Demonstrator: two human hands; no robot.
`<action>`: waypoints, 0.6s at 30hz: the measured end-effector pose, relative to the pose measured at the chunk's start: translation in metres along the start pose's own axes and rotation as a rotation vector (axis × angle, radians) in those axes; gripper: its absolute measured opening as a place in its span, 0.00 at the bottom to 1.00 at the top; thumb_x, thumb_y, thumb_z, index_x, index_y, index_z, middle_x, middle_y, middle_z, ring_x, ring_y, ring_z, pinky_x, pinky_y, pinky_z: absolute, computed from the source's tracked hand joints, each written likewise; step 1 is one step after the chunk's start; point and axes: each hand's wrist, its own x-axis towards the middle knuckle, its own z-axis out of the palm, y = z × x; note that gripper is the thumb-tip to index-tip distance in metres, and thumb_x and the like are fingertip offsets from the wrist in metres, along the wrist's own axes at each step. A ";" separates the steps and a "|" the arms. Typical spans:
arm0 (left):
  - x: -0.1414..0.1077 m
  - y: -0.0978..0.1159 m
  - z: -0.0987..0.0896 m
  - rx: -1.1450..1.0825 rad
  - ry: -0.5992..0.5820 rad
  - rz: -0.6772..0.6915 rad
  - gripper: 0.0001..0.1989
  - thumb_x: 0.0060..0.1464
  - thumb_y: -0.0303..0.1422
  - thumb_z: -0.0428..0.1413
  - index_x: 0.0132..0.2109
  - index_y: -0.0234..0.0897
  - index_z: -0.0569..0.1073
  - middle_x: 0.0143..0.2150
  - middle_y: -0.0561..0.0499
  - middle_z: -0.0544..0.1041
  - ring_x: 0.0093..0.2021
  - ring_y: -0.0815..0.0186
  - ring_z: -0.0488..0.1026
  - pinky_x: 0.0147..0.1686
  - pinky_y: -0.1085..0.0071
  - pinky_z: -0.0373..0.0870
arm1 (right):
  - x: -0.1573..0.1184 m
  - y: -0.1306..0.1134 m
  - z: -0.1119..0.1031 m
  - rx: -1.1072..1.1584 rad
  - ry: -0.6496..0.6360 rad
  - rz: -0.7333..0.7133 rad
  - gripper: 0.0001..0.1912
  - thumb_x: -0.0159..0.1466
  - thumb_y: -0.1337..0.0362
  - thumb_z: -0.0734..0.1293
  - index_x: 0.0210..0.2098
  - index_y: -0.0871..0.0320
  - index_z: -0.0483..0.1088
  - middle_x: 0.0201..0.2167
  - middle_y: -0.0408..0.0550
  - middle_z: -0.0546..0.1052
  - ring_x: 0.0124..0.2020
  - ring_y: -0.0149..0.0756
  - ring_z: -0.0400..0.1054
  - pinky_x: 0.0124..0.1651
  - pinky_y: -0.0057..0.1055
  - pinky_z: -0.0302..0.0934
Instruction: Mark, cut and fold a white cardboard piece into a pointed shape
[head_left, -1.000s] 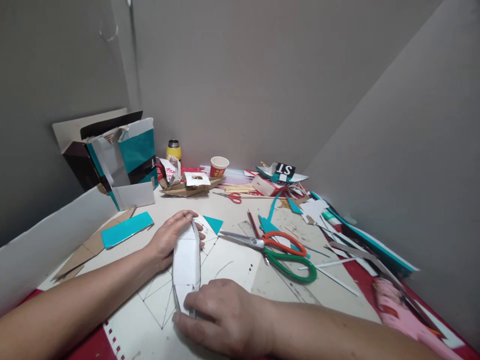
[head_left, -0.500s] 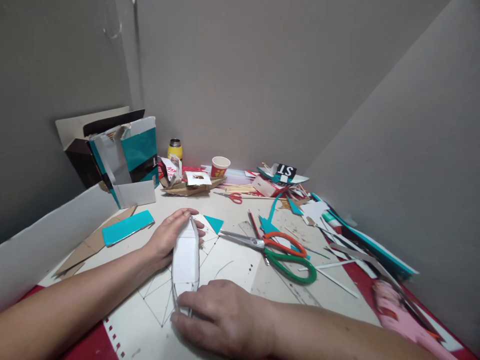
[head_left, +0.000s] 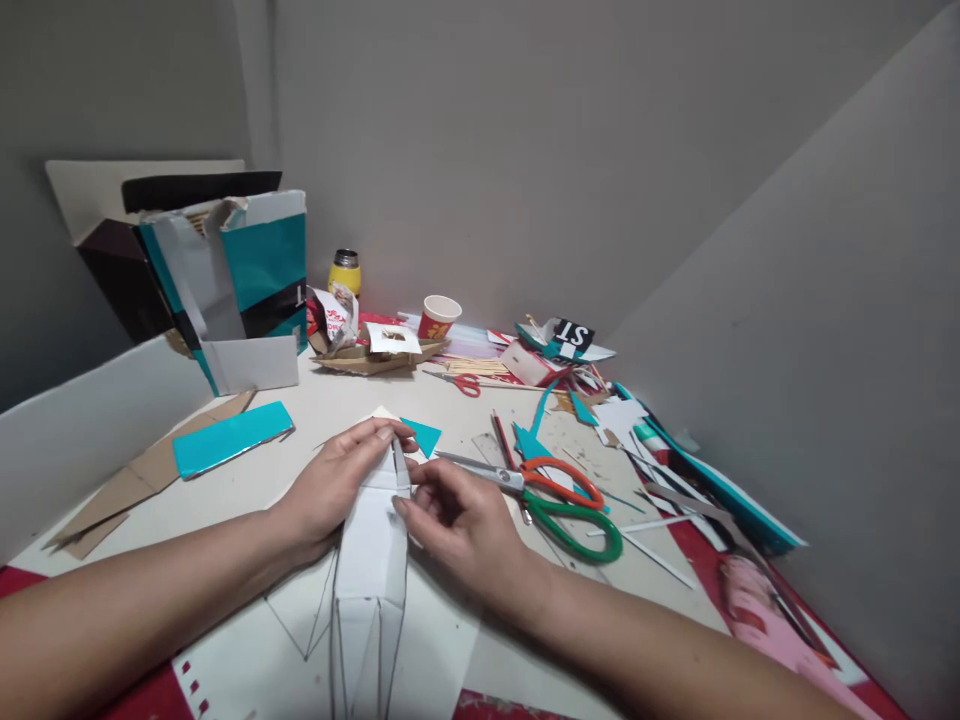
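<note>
A long white folded cardboard piece (head_left: 367, 560), creased and tapered like a small boat hull, lies lengthwise before me above the drawn-on paper sheet (head_left: 247, 640). My left hand (head_left: 345, 475) is closed around its far end, thumb on top near the tip. At its right edge, my right hand (head_left: 461, 515) pinches with thumb and bent fingers; the fingertips are partly hidden behind the piece. Beyond the far tip lies a teal triangle (head_left: 421, 436). Big scissors (head_left: 517, 480) with one orange and one green handle rest just right of my right hand.
Cut boxes (head_left: 262, 260) stand at the left back. A brown cardboard boat (head_left: 375, 358), a paper cup (head_left: 439, 318) and small red scissors (head_left: 466, 384) sit farther off. Paper scraps (head_left: 622, 415) clutter the right side. A teal strip (head_left: 234, 438) lies left.
My right hand has moved from the near end of the white cardboard piece up to its right edge near the far end. The piece now shows its folded near end; the view has shifted slightly.
</note>
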 end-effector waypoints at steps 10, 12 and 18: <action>-0.002 0.002 0.004 0.051 0.007 -0.058 0.15 0.59 0.39 0.56 0.51 0.40 0.75 0.41 0.48 0.82 0.39 0.60 0.79 0.39 0.68 0.73 | -0.001 -0.004 0.000 0.024 0.063 -0.025 0.02 0.58 0.70 0.63 0.31 0.59 0.67 0.20 0.37 0.63 0.19 0.26 0.57 0.22 0.23 0.56; -0.002 0.002 0.005 0.076 0.016 -0.043 0.16 0.60 0.39 0.56 0.52 0.40 0.75 0.42 0.48 0.82 0.39 0.60 0.79 0.38 0.70 0.73 | 0.000 -0.004 0.000 0.034 0.057 -0.018 0.02 0.59 0.70 0.63 0.31 0.59 0.67 0.20 0.37 0.63 0.19 0.26 0.57 0.22 0.23 0.56; 0.000 0.000 0.002 0.072 -0.029 -0.023 0.13 0.60 0.39 0.55 0.49 0.40 0.76 0.42 0.48 0.82 0.39 0.61 0.79 0.40 0.70 0.74 | 0.001 -0.002 -0.001 0.037 0.046 -0.051 0.04 0.61 0.69 0.63 0.32 0.60 0.70 0.20 0.38 0.65 0.20 0.26 0.59 0.23 0.23 0.57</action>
